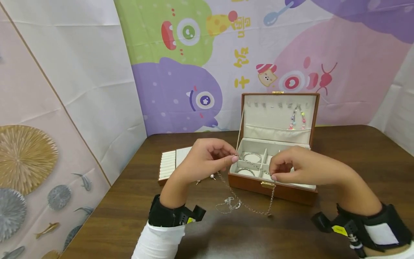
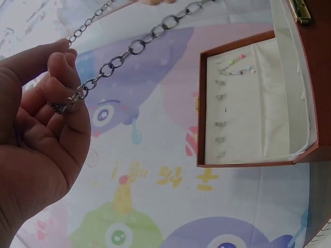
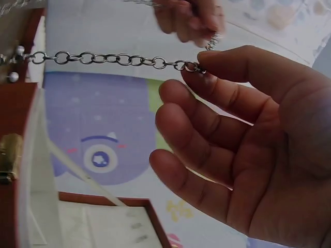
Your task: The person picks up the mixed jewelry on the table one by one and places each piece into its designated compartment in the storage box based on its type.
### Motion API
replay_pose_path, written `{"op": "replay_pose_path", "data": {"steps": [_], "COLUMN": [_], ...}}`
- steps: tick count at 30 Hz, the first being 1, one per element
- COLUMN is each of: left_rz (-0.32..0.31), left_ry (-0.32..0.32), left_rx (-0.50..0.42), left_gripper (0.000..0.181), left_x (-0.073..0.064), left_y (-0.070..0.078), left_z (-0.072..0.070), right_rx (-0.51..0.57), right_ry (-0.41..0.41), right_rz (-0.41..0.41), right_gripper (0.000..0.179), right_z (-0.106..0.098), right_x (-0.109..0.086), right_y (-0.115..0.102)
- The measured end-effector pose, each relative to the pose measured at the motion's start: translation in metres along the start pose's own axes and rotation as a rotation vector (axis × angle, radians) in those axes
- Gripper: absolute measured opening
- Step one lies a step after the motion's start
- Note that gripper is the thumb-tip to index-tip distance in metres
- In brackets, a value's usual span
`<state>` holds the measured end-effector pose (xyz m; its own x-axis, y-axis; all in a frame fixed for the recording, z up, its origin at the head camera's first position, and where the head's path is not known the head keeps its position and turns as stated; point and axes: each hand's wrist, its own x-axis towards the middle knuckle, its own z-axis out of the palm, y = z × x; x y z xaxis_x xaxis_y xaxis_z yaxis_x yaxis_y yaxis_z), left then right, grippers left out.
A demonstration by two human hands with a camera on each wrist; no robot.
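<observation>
A silver chain necklace (image 2: 137,47) is stretched between my two hands in front of the open jewelry box (image 1: 275,192). My left hand (image 1: 210,160) pinches one part of it between thumb and fingers, near the box's left front corner. Over the front edge of the box, my right hand (image 1: 300,167) pinches another part between thumb and index finger, the other fingers loosely bent in the right wrist view. A short stretch of chain runs between the hands, and a longer loop hangs low over the table. Bracelets (image 1: 253,157) lie in the box's left compartments.
A tray with ring rolls (image 1: 167,163) lies left of the box, partly behind my left forearm. A tangled fine silver chain (image 1: 231,204) and a pearl earring (image 1: 212,176) lie on the brown table (image 1: 129,219). A beaded strand (image 1: 303,119) hangs inside the raised lid.
</observation>
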<state>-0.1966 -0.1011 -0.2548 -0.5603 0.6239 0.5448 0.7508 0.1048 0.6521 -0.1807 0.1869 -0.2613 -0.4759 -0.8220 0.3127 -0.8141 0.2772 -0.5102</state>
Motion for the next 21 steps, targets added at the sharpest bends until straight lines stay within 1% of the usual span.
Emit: {"op": "replay_pose_path", "data": {"steps": [2, 6, 10, 12, 15, 17, 19, 21], "left_rz": [0.024, 0.068, 0.104, 0.117, 0.128, 0.129, 0.126, 0.119], "left_ry": [0.014, 0.03, 0.049, 0.057, 0.063, 0.063, 0.055, 0.039], "left_rx": [0.017, 0.034, 0.058, 0.078, 0.094, 0.103, 0.105, 0.107], "left_gripper": [0.003, 0.004, 0.004, 0.004, 0.004, 0.005, 0.005, 0.005], "left_x": [0.0, 0.0, 0.0, 0.0, 0.0, 0.001, 0.001, 0.001], "left_y": [0.001, 0.001, 0.002, 0.003, 0.003, 0.003, 0.003, 0.003], "left_z": [0.001, 0.001, 0.001, 0.001, 0.002, 0.002, 0.003, 0.004], "right_rx": [-0.003, -0.005, 0.018, 0.043, 0.061, 0.05, 0.01, -0.048], "right_ry": [-0.016, -0.017, -0.004, -0.008, -0.023, -0.041, -0.052, -0.054], "right_rz": [0.013, 0.002, -0.017, -0.01, 0.022, 0.055, 0.081, 0.125], "right_gripper": [0.017, 0.014, 0.009, 0.007, 0.006, 0.005, 0.005, 0.005], "right_z": [0.005, 0.012, 0.019, 0.021, 0.023, 0.022, 0.019, 0.012], "right_x": [0.004, 0.01, 0.013, 0.015, 0.016, 0.016, 0.014, 0.009], "right_y": [0.002, 0.004, 0.006, 0.007, 0.006, 0.005, 0.005, 0.007]}}
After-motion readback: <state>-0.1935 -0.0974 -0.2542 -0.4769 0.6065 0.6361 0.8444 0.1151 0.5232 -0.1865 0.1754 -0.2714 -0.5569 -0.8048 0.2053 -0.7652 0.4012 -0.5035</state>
